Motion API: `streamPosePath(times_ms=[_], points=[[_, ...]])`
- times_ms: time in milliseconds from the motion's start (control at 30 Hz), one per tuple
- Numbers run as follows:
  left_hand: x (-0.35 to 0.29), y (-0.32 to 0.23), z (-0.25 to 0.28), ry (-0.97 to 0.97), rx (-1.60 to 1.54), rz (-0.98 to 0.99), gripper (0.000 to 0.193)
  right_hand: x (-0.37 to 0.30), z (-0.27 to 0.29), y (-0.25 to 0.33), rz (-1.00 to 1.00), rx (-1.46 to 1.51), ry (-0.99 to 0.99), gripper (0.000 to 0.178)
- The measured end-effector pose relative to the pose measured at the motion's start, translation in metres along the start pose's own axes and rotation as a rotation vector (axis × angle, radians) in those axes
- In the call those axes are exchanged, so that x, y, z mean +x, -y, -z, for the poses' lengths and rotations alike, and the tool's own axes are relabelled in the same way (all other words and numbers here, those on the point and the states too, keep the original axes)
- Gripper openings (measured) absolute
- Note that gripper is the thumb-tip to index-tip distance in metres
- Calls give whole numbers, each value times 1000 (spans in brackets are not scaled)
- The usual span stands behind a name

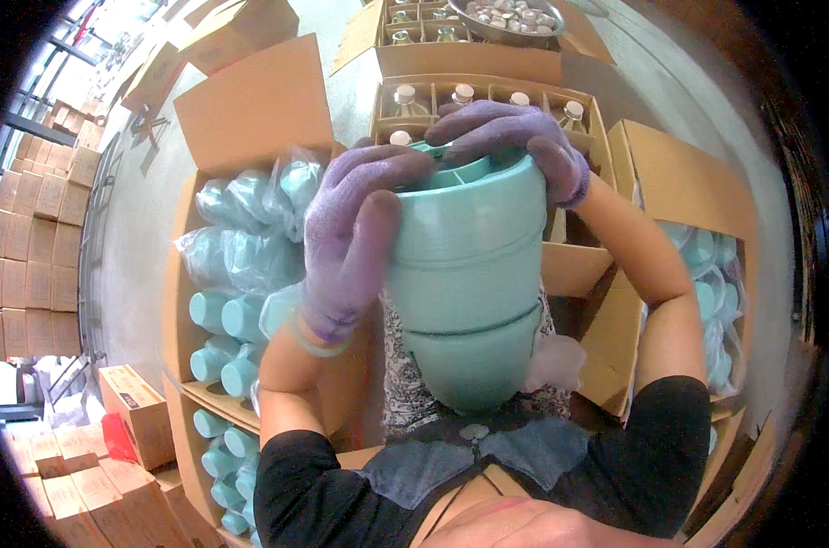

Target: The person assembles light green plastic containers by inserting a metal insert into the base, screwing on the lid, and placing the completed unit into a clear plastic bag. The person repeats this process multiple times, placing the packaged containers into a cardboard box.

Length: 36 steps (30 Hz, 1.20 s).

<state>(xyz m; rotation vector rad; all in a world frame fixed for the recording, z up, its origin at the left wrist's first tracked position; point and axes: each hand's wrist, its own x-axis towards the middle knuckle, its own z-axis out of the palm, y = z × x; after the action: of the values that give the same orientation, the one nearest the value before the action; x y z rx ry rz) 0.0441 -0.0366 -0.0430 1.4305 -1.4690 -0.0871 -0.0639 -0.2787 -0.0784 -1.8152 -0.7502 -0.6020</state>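
Observation:
A large teal plastic vessel [469,265] with a rounded lower end is held close against my front, its rim facing away from me. Inside the rim a smaller teal ring with a crosspiece [460,173] shows in part. My left hand [351,228], in a purple glove, grips the vessel's left side, fingers bent over the rim and thumb along the wall. At the far right of the rim my right hand [515,137], gloved alike, is curled over the edge. The fingertips of both hands lie at the opening, and the depth of the vessel is hidden.
Beyond my hands stands a divided carton [469,62] of clear bottles with white caps. A metal bowl [515,32] holds small pale pieces. Cartons of teal plastic parts, some bagged [250,196], flank me on both sides. Brown boxes [36,237] are stacked at the far left.

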Motion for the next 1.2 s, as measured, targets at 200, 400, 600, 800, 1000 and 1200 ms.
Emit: streamPosePath(times_ms=[200, 400, 600, 800, 1000, 1200], points=[[0, -7, 11, 41, 193, -233, 95, 10, -1, 52, 44, -336, 36, 103], [4, 6, 1, 47, 200, -241, 79, 3, -17, 57, 45, -587, 70, 95], [1, 6, -6, 53, 229, -241, 77, -6, -17, 51, 75, -583, 14, 83], [3, 0, -9, 40, 3, -79, 65, -6, -11, 55, 33, -501, 46, 66], [-3, 66, -13, 76, -822, 438, 80, 5, -26, 73, -158, -185, -131, 55], [-9, 26, -16, -61, -300, 220, 55, -36, -19, 9, -62, -60, -351, 42]])
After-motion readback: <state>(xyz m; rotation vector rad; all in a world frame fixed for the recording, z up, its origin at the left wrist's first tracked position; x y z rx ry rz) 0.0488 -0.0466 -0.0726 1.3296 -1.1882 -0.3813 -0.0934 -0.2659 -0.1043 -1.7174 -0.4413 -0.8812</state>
